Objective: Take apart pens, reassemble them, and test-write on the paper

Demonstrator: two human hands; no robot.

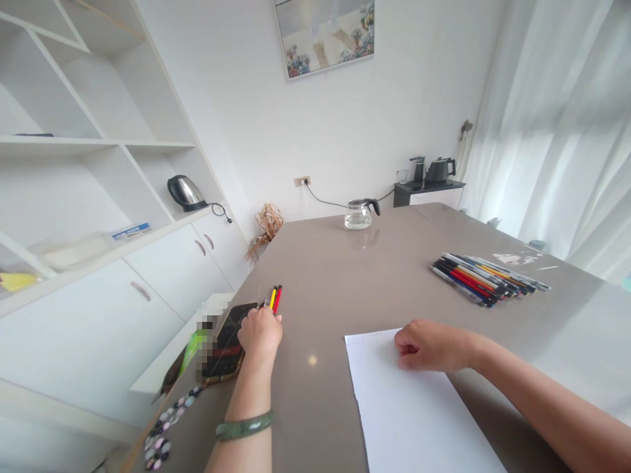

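Note:
My left hand (260,333) is closed at the left of the table, beside a dark smartphone (231,341). A few pens, including a yellow pen (273,297) and a red pen (278,299), stick out past its fingers; the palm hides their lower ends. A green bangle (244,426) circles the left wrist. On a white sheet of paper (409,420), near its far right corner, rests my right hand (428,345), curled into a fist with nothing showing in it. Farther right lies a pile of pens (486,279) in several colours.
A glass pot (358,217) of clear liquid stands at the table's (320,263) far end. Paper scraps (515,259) lie at the right. A beaded string (165,427) lies by the left edge. Beyond are shelves with a steel kettle (186,193) and a side cabinet (428,196).

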